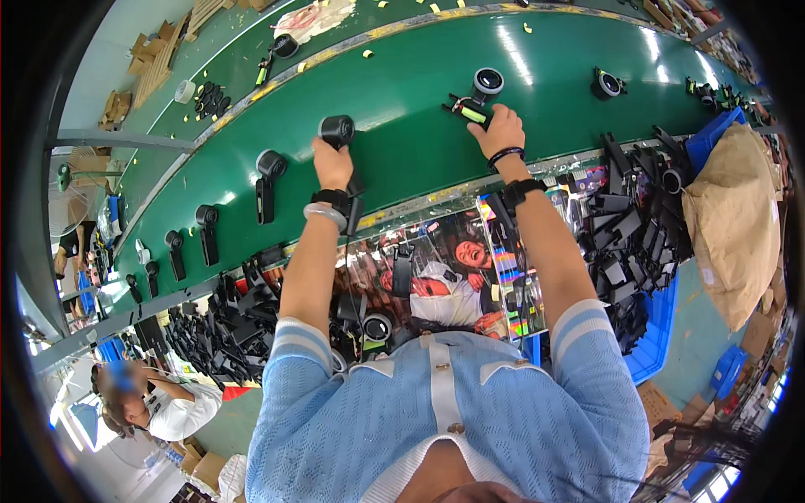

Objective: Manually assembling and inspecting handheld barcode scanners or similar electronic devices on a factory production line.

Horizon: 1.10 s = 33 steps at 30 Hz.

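On the green conveyor belt (402, 101), my left hand (333, 165) is closed around a black handheld fan (337, 130) just below its round head; part of the handle shows beside my wrist. Further right, my right hand (503, 134) grips an unfinished handheld fan (488, 81) by its handle. That handle lies uncovered, with a yellow-green battery (473, 114) and thin wires showing next to my thumb. My right fingertips are partly hidden behind the hand.
Several black fans (265, 184) lie along the belt to the left; another open fan (608, 84) sits far right. Heaps of black plastic handle parts (633, 226) flank a picture-covered worktop (444, 285). A brown sack (734, 218) stands right; a person (159, 402) sits at lower left.
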Tool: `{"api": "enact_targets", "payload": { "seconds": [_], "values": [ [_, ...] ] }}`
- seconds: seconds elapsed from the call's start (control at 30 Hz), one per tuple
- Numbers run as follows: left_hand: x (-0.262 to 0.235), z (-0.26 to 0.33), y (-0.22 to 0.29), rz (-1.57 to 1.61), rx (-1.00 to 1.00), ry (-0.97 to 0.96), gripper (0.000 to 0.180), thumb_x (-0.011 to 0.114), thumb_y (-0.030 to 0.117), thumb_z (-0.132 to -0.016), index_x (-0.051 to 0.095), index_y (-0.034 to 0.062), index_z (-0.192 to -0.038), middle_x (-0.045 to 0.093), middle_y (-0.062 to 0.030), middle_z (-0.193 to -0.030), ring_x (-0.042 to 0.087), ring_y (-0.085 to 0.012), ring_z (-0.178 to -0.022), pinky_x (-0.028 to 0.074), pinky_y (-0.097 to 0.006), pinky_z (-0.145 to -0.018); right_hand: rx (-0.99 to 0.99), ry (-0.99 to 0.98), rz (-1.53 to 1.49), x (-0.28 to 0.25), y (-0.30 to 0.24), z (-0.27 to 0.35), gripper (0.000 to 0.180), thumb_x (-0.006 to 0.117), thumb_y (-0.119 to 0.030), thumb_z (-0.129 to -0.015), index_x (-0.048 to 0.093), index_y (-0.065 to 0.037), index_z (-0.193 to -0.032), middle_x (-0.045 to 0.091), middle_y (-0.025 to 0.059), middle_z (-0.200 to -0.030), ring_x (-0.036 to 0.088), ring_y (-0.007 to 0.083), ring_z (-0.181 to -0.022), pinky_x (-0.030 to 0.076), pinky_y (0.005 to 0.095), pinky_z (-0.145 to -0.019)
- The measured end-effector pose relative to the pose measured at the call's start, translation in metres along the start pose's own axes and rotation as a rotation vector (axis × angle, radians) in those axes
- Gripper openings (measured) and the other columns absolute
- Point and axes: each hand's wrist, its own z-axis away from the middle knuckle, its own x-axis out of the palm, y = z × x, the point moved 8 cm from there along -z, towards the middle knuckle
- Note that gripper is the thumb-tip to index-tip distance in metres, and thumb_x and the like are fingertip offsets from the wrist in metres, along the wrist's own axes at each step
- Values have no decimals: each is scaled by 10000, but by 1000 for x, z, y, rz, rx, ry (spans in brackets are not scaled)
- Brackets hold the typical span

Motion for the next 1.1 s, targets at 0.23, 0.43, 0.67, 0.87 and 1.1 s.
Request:
{"api": "enact_targets", "payload": {
  "seconds": [0.23,0.43,0.67,0.87,1.1],
  "values": [
    [10,30,67,17,431,49,246,583,103,-808,556,-29,-1014,601,-162,-997,567,-313,-916,449,-419,-814,146,-645,-152,40,4,1,665,643,-559,-711,596,52,-970,637,224,-914,635,341,-851,504,402,-760],
    [115,130,90,1278,-664,-908,579,475,502,-909,486,-32,-1133,616,-176,-994,602,-283,-952,495,-373,-796,23,-563,-551,4,-47,91,638,624,-545,-758,564,58,-958,610,252,-792,606,393,-758,469,424,-669],
    [56,203,114,1362,-499,-1020,287,522,243,-935,491,-1,-1082,591,-103,-921,619,-227,-785,544,-363,-733,654,-826,-1468,-13,-12,188,558,459,-505,-915,541,20,-1087,613,81,-850,620,192,-752,504,285,-656],
    [-11,270,150,1334,-382,-1269,206,469,162,-957,462,17,-1103,612,-106,-919,642,-191,-720,557,-315,-635,285,-1036,-2187,-72,-65,194,750,566,-487,-848,275,-36,-1372,551,117,-1055,623,245,-795,547,416,-637],
    [-22,253,125,1005,-203,-989,185,526,46,-901,478,-15,-1069,625,-127,-953,630,-153,-717,539,-283,-636,317,-800,-1839,-112,-53,158,765,769,-184,-669,343,-3,-1278,545,129,-1037,625,194,-771,521,276,-602]
  ]
}}
